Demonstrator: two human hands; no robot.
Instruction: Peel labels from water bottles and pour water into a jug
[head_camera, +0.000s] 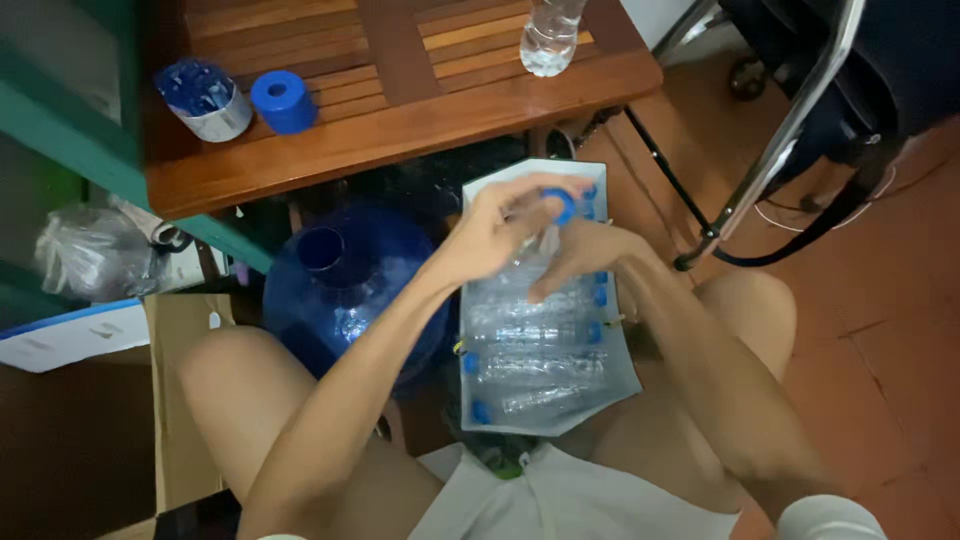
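Both hands meet over my lap: left hand (490, 225) pinches the blue cap, right hand (585, 255) grips the clear plastic bottle (545, 250) steady, I judge for twisting. It hovers above a white tray of capped bottles (625, 375); a large blue water jug (335, 290) stands left, under the wooden worktop (400, 120).

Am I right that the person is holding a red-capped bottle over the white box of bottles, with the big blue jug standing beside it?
Not quite: the cap is blue, not red, as the head view shows. The rest holds: the left hand and right hand hold the clear bottle over the white box of bottles, with the big blue jug beside it.
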